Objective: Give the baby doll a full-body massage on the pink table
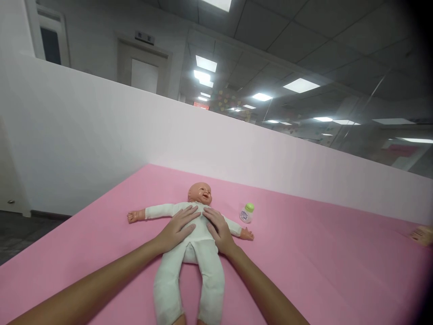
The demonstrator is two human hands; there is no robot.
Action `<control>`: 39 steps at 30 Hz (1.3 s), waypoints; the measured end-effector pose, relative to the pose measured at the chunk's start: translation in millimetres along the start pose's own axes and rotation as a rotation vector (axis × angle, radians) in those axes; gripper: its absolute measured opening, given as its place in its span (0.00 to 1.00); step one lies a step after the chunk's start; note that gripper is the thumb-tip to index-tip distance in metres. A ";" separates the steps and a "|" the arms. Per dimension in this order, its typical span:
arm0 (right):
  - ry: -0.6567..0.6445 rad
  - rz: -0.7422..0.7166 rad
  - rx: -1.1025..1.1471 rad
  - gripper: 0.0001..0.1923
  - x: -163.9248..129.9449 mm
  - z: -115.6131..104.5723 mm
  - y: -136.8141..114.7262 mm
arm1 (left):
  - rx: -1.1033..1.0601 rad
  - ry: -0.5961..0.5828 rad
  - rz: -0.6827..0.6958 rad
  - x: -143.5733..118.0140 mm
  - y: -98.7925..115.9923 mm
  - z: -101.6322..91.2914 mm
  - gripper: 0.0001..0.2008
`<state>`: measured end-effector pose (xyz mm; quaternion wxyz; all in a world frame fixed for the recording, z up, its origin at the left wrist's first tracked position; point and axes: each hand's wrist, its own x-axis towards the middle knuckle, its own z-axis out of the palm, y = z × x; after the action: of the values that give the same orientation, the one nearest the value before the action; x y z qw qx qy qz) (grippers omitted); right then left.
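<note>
Far L: dark floor next to the pink tabletop, w/ a white partition running along the table's back edge, L to R. Next, one bare arm of the doll, sleeve white, sticking out sideways, its hand lying on the pink. Then the L hand: palm down on the doll's chest/belly, fingers straight & slightly spread, thumb out, flat, gripping nothing. Doll itself lies approx. mid-table on its back, long axis running away from the wearer, head at the far end & a touch R of the hips, legs apart toward the wearer (feet run out of view at bottom). Face up, turned a bit R. R hand mirrors the L, resting flat on the doll's other side, fingers extended, nothing grasped; fingertips of both nearly meet. Doll's other arm pokes out R. Just beyond its hand, a small clear bottle, green cap up. Far R edge: tan obj., partly cut off, can't tell what.
</note>
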<state>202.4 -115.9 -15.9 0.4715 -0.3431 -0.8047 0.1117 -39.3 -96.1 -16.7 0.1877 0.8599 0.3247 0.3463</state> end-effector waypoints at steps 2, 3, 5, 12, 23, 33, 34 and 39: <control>-0.050 -0.001 0.040 0.22 1.6 3.9 -5.4 | 0.010 -0.001 -0.004 -0.5 -1.4 1.4 0.28; -0.062 0.013 0.061 0.23 2.2 6.3 -7.1 | 0.013 0.002 -0.013 -0.9 -1.6 2.1 0.30; -0.060 0.075 0.096 0.27 2.5 11.3 -8.0 | 0.015 0.024 -0.043 -2.0 -1.3 3.4 0.33; -0.048 0.236 0.096 0.38 -3.8 15.8 -1.6 | 0.023 0.080 -0.085 -4.2 0.7 4.2 0.34; 0.027 0.310 0.191 0.20 -3.0 20.6 9.7 | -0.055 0.082 -0.097 -1.6 4.2 1.9 0.24; 0.009 0.102 0.142 0.33 -7.3 7.8 -7.5 | -0.042 0.113 -0.024 -0.5 8.5 0.2 0.25; 0.001 0.103 0.135 0.33 -7.0 6.7 -8.8 | -0.035 0.107 -0.014 -0.5 9.0 0.0 0.26; 0.011 0.132 0.130 0.25 -6.2 6.0 -9.6 | -0.018 0.062 0.009 -0.5 13.5 -1.7 0.30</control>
<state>195.1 -126.2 -18.5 0.4889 -0.3648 -0.7686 0.1927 -35.1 -106.0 -8.4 0.1837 0.8486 0.3232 0.3765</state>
